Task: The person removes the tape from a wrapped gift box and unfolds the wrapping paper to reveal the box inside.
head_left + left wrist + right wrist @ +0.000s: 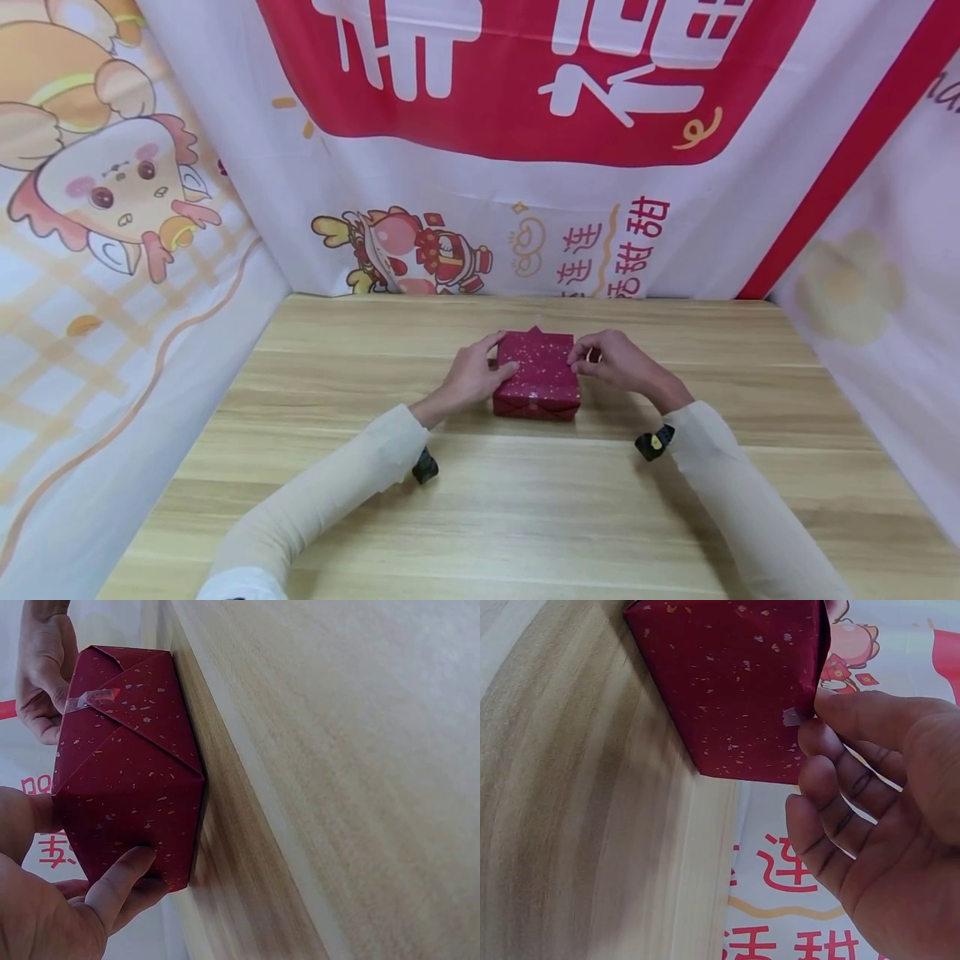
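Maroon gift box (pixel 534 371), far-middle of wood-grain table (pixel 510 508); underside hidden, top cut off in right wrist view, small peak at far edge hard to make out. Left hand (pixel 474 373) grips its left side, some fingers partly hidden behind it. Right hand (pixel 617 360) pinches right upper edge, thumb and forefinger by clear tape (pixel 793 717). Paper pale-flecked, near end folded into diagonal flaps, taped.
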A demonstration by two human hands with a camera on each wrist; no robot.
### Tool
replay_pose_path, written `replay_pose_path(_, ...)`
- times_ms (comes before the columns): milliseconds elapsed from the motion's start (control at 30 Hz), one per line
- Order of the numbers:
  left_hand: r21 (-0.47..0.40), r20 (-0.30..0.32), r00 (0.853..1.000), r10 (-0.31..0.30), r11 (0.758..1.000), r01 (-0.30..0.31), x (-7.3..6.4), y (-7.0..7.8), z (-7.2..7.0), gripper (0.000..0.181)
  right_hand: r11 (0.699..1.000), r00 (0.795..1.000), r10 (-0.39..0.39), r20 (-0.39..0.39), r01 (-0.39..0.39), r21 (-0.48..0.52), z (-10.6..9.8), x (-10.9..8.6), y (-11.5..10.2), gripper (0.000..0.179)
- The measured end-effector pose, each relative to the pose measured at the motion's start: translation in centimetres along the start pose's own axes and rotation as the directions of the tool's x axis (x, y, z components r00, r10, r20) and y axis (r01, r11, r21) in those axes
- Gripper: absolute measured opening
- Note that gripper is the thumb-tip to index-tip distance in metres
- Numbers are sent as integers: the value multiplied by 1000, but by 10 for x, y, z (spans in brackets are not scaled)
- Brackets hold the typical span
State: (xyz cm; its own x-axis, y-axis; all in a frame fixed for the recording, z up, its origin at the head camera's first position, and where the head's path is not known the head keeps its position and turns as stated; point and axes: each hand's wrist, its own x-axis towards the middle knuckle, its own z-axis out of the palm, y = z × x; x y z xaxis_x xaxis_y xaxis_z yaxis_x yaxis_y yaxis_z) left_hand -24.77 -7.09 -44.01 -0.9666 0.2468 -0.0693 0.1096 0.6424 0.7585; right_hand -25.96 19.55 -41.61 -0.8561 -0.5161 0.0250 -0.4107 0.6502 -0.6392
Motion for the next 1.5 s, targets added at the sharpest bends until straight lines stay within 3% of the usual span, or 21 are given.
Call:
replay_pose_path(267, 11, -5, 1000, -5, 1000, 5, -1, -1, -1, 65, 1000, 998, 14, 60, -13, -14, 0, 4, -4, 9)
replay_pose_path(600, 19, -11, 1000, 7, 1000, -7, -2, -1, -1, 65, 1000, 1000, -21, -11, 21, -23, 3, 2, 3, 9)
replay_pose_path(800, 6, -10, 1000, 3, 1000, -3, -2, -2, 0, 65, 999, 999, 28, 41, -27, -39, -1, 5, -4, 9)
replay_pose_path(1000, 5, -11, 1000, 7, 1000, -7, -1, -2, 0, 65, 987, 995, 52, 88, -38, -155, -3, 8, -15, 10)
replay_pose_path(1267, -2, -6, 1000, 9, 1000, -9, -1, -1, 0, 66, 929, 996, 12, 83, 19, -370, 7, 5, -20, 13)
replay_pose_path(1367, -9, -4, 1000, 11, 1000, -11, -1, -1, 0, 65, 929, 997, -21, 76, 48, -368, 10, 3, -18, 10)
replay_pose_path(1500, -12, -2, 1000, 11, 1000, -11, -1, -1, -1, 65, 962, 998, -53, 33, 60, -266, 12, 1, -10, 6)
